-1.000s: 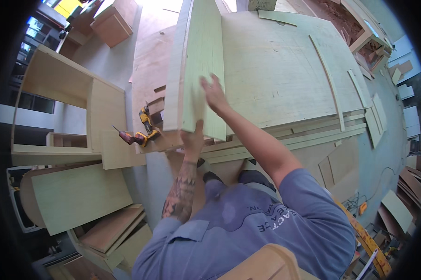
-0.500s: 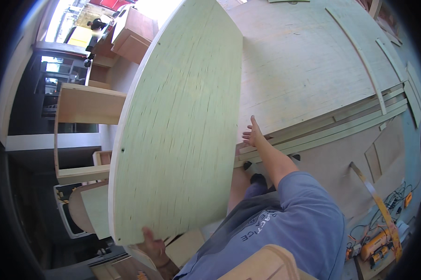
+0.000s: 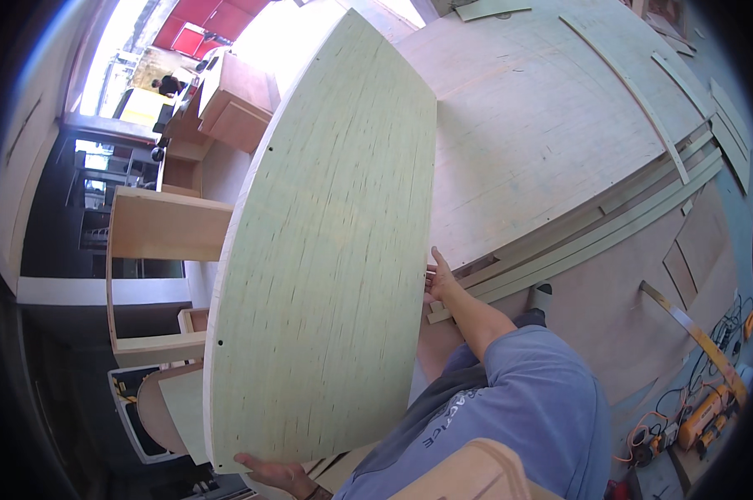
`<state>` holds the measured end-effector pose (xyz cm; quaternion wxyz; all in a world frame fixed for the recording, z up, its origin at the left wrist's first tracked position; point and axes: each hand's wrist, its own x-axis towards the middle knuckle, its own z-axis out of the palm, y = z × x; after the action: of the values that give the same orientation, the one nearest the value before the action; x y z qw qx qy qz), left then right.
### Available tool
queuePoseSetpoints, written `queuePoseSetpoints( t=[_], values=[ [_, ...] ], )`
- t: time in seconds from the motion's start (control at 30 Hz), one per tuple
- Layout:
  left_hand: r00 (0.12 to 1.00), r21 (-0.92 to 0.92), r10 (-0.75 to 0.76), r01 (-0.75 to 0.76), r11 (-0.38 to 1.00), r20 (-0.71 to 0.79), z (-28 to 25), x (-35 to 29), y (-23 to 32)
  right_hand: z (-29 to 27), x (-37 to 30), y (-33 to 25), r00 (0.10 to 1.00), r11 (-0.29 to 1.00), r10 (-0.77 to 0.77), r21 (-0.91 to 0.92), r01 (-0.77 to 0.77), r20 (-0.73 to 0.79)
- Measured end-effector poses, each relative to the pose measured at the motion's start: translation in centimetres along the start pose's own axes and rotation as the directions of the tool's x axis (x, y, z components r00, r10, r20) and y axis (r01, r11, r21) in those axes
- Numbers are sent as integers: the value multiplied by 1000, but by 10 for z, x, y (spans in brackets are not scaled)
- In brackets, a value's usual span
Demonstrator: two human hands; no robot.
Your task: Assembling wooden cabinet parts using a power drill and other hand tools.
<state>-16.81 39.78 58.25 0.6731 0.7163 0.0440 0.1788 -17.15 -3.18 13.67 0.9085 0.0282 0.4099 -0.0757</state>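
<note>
I hold a large pale green plywood panel [image 3: 326, 250] tilted up in front of me, its broad face toward the camera. My left hand [image 3: 272, 473] grips its lower edge near the bottom corner. On the panel's right edge, about halfway up, rests my right hand [image 3: 439, 282], fingers wrapped around the edge. The panel hides most of what lies under it.
A big plywood sheet [image 3: 552, 117] lies flat to the right, with thin wood strips [image 3: 643, 100] on and beside it. An open wooden cabinet frame [image 3: 151, 242] stands at left. Power tools and cables [image 3: 702, 417] lie at lower right. A person [image 3: 172, 83] is far off.
The panel went from standing edge-on on the sheet to lifted with its face toward me. My left hand dropped to its lower edge, and my right hand moved to the right edge.
</note>
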Motion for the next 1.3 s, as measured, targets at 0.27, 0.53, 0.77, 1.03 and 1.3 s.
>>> queuePoseSetpoints(
  t=[0.27, 0.53, 0.77, 1.03, 1.3],
  values=[
    [898, -132, 268, -236, 963, 350, 12, -38, 28, 10, -39, 19, 998, 983, 43, -175, -52, -56],
    [953, -112, 52, -19, 994, 299, 19, 37, -7, -38, -38, -5, 973, 961, -179, 239, 140, 148],
    [769, -170, -147, 317, 933, 622, 143, 63, -68, -111, -113, -83, 903, 893, -420, 216, 394, 89],
    [634, 25, -299, 404, 915, 713, 329, 50, -170, -214, -157, -152, 837, 842, -448, 165, 513, -313],
    [492, 289, -552, 511, 809, 674, 418, 44, -260, -223, -189, -223, 842, 880, -408, 93, 465, -352]
  ],
)
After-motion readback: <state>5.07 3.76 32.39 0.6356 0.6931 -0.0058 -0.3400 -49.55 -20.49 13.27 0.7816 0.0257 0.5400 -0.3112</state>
